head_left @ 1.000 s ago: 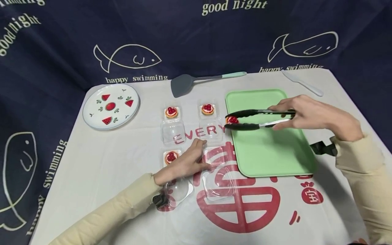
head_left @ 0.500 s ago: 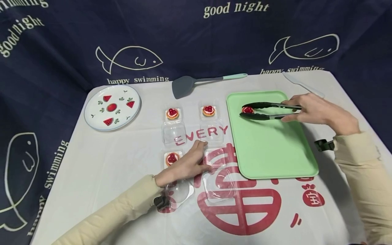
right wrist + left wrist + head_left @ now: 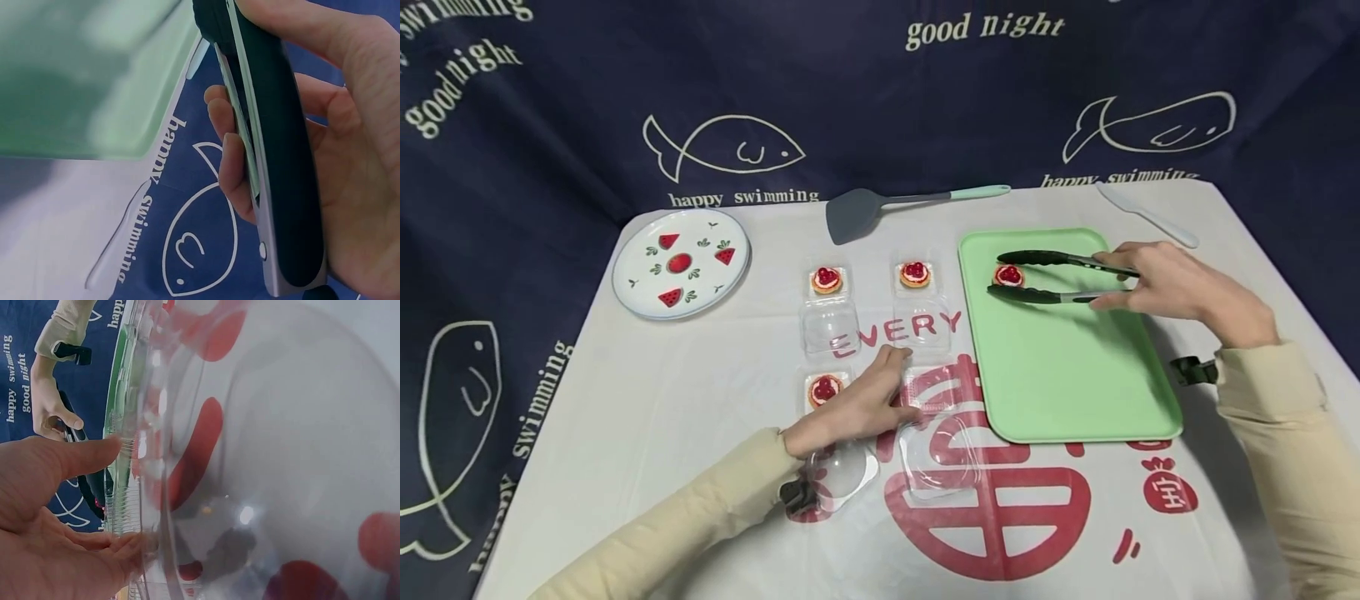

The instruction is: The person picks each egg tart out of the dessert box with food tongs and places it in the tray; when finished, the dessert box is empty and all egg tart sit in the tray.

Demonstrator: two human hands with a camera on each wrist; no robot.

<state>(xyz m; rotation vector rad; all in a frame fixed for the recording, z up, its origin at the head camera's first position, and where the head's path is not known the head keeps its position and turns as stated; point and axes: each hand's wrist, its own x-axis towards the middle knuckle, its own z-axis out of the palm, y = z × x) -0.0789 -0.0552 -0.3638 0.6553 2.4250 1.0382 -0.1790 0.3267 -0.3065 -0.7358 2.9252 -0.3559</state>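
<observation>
My right hand (image 3: 1176, 283) grips black-and-silver tongs (image 3: 281, 162) over the green tray (image 3: 1075, 392). The tong tips lie apart on either side of a small red-topped fruit tart (image 3: 1008, 276) at the tray's upper left. At an open clear plastic box (image 3: 931, 390), my left hand (image 3: 861, 400) has thumb and fingers on its near-left edges. No tart is in that box, and its lid (image 3: 940, 458) lies folded out toward me. In the left wrist view the thumb (image 3: 94, 455) and fingers hold the box's side.
Three other clear boxes each hold a tart: one tart (image 3: 827, 279) far left, one (image 3: 915, 273) far middle, one (image 3: 825, 389) beside my left hand. A watermelon-patterned plate (image 3: 647, 292) is at left. A spatula (image 3: 853, 215) and a pale knife (image 3: 1150, 215) lie along the back.
The tongs carried the tart rightward from the tray's left edge to its upper left area. Their tips have since spread wider around it. My left hand has stayed at the box.
</observation>
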